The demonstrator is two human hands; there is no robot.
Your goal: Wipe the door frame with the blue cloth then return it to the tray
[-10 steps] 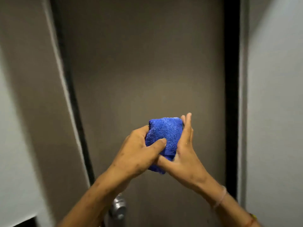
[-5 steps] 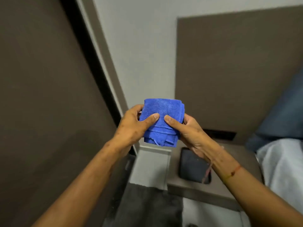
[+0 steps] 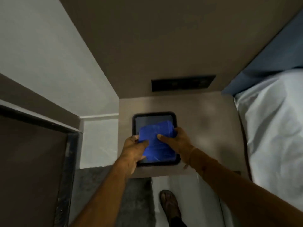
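Note:
The folded blue cloth [image 3: 157, 141] is over the black square tray [image 3: 137, 117], which sits on a brown bedside table [image 3: 205, 122]. My left hand [image 3: 133, 149] grips the cloth's left edge with the thumb on top. My right hand [image 3: 177, 140] holds its right edge, thumb pressed on the cloth. I cannot tell whether the cloth rests on the tray or hovers just above it. The dark door frame [image 3: 70, 145] stands at the left.
A bed with white sheets [image 3: 270, 128] and a blue headboard [image 3: 270, 51] lies at the right. A black switch panel [image 3: 182, 83] is on the brown wall above the table. A grey mat [image 3: 134, 202] and my sandalled foot [image 3: 169, 205] are on the floor below.
I have turned from the door toward the bedside table. Both hands have carried the folded cloth down from chest height to the tray.

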